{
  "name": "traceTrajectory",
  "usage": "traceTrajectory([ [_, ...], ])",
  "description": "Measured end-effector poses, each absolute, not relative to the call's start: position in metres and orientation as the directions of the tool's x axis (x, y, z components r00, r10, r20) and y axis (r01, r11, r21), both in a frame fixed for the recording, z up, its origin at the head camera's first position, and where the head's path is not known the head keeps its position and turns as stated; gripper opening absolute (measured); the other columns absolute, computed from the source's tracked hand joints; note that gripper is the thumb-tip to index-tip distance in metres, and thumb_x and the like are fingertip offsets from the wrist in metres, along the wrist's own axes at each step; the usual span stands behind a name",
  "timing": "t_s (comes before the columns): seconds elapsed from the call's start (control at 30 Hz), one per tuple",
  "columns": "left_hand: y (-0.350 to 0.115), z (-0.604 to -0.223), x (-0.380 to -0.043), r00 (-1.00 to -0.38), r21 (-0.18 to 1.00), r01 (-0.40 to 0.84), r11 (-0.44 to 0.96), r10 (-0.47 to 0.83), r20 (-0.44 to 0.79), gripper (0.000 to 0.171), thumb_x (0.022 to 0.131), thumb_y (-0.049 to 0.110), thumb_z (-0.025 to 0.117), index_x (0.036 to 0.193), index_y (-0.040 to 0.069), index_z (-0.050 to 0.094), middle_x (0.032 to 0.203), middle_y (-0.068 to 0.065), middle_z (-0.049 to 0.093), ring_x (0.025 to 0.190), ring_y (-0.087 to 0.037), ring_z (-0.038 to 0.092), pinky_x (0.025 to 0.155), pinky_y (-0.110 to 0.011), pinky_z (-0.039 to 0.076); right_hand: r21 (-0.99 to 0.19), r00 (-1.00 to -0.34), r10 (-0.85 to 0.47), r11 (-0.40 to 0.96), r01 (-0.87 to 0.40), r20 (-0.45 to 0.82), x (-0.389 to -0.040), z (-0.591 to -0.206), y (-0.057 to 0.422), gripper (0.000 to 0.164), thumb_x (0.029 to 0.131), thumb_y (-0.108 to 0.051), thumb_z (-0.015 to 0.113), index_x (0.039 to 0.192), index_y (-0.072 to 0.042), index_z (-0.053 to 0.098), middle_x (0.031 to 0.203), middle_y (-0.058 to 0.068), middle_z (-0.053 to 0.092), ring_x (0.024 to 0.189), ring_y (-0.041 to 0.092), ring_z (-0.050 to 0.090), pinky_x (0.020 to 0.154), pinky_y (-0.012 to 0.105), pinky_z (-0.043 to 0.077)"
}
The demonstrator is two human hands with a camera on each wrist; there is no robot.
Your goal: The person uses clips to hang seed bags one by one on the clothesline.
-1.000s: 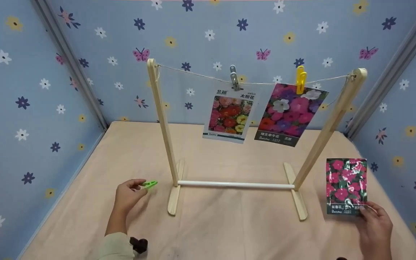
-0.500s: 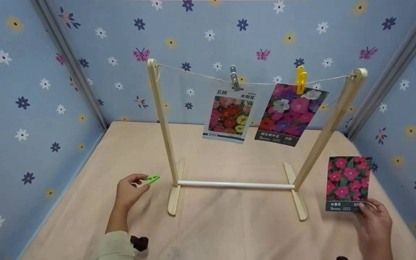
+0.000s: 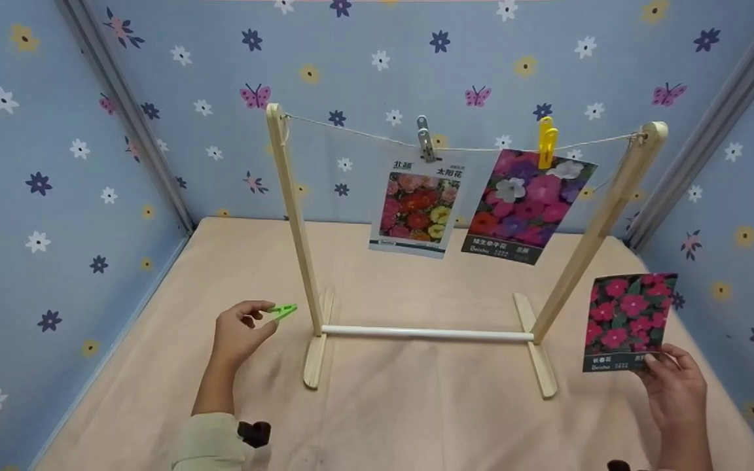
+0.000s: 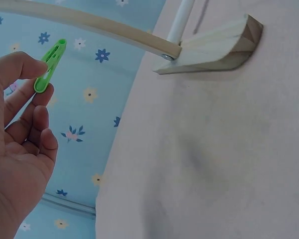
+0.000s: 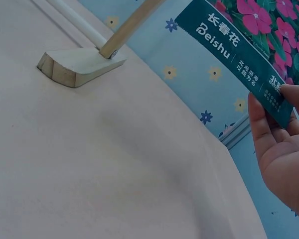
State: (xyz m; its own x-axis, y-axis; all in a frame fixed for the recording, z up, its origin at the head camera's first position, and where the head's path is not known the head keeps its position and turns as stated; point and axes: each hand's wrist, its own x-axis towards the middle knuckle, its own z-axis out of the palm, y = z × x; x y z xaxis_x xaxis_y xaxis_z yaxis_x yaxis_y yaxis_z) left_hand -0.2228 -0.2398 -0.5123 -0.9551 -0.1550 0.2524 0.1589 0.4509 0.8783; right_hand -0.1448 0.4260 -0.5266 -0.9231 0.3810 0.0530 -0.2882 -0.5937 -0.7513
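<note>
My left hand (image 3: pixel 241 335) pinches a green clothespin (image 3: pixel 283 311) between thumb and fingertips, left of the wooden stand (image 3: pixel 295 222). In the left wrist view the clothespin (image 4: pixel 51 64) points upward, clear of the palm. On the far side, my right hand (image 3: pixel 675 389) grips the lower right corner of a seed packet (image 3: pixel 632 314) printed with pink flowers. Its dark green bottom band with white lettering shows close up in the right wrist view. Two other flower packets hang from the string: a white-bordered one (image 3: pixel 416 209) under a grey clothespin (image 3: pixel 425 139), and a purple-pink one (image 3: pixel 527 206) under a yellow clothespin (image 3: pixel 546 142).
Between the stand's posts runs a sagging string (image 3: pixel 351 133), with a white rod (image 3: pixel 426 333) joining the feet below. The stand is on a pale cloth-covered table (image 3: pixel 416 418). Blue flowered panels (image 3: pixel 377 85) enclose the back and sides.
My left hand has risen slightly and moved a little right with the green clothespin. The right hand has lifted the packet a bit and turned it, and the glare on it is gone.
</note>
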Motion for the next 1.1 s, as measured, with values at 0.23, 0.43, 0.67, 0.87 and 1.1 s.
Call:
traceTrajectory([
  [0.23, -0.232, -0.495, -0.223, -0.942, 0.854, 0.231, 0.467, -0.113, 0.317, 0.025, 0.076, -0.002, 0.077, 0.1, 0.002, 0.074, 0.094, -0.009, 0.068, 0.084, -0.019, 0.053, 0.073, -0.028, 0.045, -0.789, -0.922, 0.349, -0.514, -0.336, 0.166, -0.148, -0.516, 0.411, 0.02, 0.091, 0.019, 0.05, 0.1, 0.003, 0.058, 0.095, 0.013, 0.069, 0.083, 0.021, 0.069, 0.07, 0.031, 0.057],
  [0.43, -0.223, -0.476, -0.221, -0.925, 0.836, 0.296, 0.462, -0.082, 0.372, 0.026, 0.075, -0.006, 0.076, 0.1, -0.001, 0.074, 0.095, -0.013, 0.068, 0.082, -0.018, 0.051, 0.071, -0.023, 0.043, -0.822, -0.925, 0.301, -0.447, -0.352, 0.232, -0.149, -0.507, 0.396, 0.021, 0.093, 0.019, 0.048, 0.101, 0.003, 0.058, 0.095, 0.012, 0.069, 0.082, 0.02, 0.069, 0.07, 0.03, 0.057],
  [0.67, -0.206, -0.43, -0.203, -0.898, 0.796, 0.376, 0.475, -0.027, 0.44, 0.024, 0.074, -0.011, 0.073, 0.098, -0.007, 0.072, 0.096, -0.018, 0.067, 0.08, -0.012, 0.05, 0.07, -0.021, 0.042, -0.857, -0.921, 0.248, -0.353, -0.376, 0.302, -0.15, -0.499, 0.377, 0.015, 0.093, 0.017, 0.049, 0.102, 0.007, 0.055, 0.091, 0.013, 0.066, 0.08, 0.02, 0.068, 0.07, 0.03, 0.057],
  [0.87, -0.2, -0.409, -0.198, -0.884, 0.777, 0.418, 0.471, 0.013, 0.468, 0.024, 0.076, -0.011, 0.072, 0.1, -0.007, 0.072, 0.099, -0.017, 0.066, 0.081, -0.011, 0.05, 0.072, -0.024, 0.042, -0.846, -0.917, 0.147, -0.354, -0.399, 0.371, -0.149, -0.496, 0.36, 0.018, 0.092, 0.021, 0.046, 0.104, 0.009, 0.053, 0.093, 0.015, 0.065, 0.081, 0.021, 0.067, 0.07, 0.031, 0.057],
  [1.1, -0.198, -0.4, -0.203, -0.841, 0.732, 0.493, 0.47, 0.043, 0.539, 0.027, 0.075, -0.013, 0.073, 0.101, -0.008, 0.072, 0.1, -0.019, 0.067, 0.082, -0.009, 0.05, 0.072, -0.033, 0.044, -0.858, -0.907, 0.007, -0.319, -0.402, 0.422, -0.153, -0.495, 0.343, 0.019, 0.093, 0.022, 0.042, 0.105, 0.01, 0.051, 0.094, 0.014, 0.064, 0.081, 0.02, 0.066, 0.071, 0.031, 0.057],
])
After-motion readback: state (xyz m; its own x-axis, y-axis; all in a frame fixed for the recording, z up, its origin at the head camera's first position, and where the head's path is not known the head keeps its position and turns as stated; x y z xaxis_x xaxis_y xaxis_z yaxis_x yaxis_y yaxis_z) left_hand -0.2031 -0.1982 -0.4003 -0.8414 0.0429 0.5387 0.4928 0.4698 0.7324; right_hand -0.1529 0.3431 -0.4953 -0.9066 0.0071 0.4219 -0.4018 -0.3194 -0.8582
